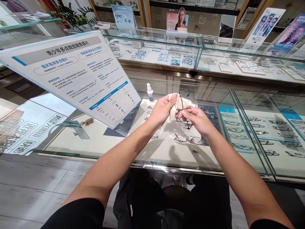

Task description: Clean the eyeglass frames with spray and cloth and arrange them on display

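Note:
Above the glass counter, my left hand [164, 108] is closed on a cream cloth [173, 111], thumb on top. The cloth wraps part of a pair of dark-framed glasses [182, 102], one temple of which sticks out at the top. My right hand [196, 119] pinches the glasses from the other side, close to the cloth's edge. A white bottle [150, 93] stands upright behind my left hand. Under my hands, thin-framed glasses [190, 139] are seen at the counter, with a small gold-coloured piece [196, 152] in front of them.
A large printed sign [78, 76] leans over the counter at the left. Near it are a small brown object [89, 121] and a tag [81, 133]. Rows of glasses [278, 128] fill the display case at the right. More glass cases [200, 47] stand behind.

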The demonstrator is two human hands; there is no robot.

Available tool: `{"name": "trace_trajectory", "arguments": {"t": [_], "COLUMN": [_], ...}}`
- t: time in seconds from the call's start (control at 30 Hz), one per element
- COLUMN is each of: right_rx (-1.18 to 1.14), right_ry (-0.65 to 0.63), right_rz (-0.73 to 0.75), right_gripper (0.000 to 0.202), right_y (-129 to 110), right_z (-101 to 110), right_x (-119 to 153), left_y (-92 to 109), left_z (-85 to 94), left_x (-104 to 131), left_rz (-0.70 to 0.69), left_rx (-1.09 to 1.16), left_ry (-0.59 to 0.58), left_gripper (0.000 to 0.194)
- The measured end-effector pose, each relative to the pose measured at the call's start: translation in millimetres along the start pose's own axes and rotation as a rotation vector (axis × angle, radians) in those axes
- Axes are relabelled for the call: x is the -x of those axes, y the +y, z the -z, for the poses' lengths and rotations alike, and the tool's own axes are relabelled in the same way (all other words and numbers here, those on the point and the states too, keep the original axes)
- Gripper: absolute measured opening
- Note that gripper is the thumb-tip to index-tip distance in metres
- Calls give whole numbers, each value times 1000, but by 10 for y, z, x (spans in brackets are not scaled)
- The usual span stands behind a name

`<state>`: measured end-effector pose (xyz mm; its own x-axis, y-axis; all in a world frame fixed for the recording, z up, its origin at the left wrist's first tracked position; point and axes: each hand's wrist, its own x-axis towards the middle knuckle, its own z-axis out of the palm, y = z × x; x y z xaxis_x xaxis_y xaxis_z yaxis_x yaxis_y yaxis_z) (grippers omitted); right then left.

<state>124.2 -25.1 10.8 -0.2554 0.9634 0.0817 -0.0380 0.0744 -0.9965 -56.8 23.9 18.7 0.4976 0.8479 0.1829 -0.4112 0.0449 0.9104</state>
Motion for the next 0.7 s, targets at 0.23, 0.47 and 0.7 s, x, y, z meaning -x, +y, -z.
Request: {"name": "trace_trajectory", "arguments": {"t": [0.23, 0.47, 0.7], "right_rx": [-29, -82, -62], "right_ry": [32, 204, 301], "right_rz": [41, 175, 194], "right_gripper": [40, 35, 42], "right_y": [-71, -193, -178], "right_z": [98, 197, 191], "right_x": [-4, 9, -33], "left_y": [3, -77, -117], "left_z": [95, 163, 101], "left_x": [-103, -126, -37], "left_rz": [30, 82, 220], "left_rx": [168, 144, -25], "left_ry": [93, 20, -195], "left_gripper": [39, 47, 55]}}
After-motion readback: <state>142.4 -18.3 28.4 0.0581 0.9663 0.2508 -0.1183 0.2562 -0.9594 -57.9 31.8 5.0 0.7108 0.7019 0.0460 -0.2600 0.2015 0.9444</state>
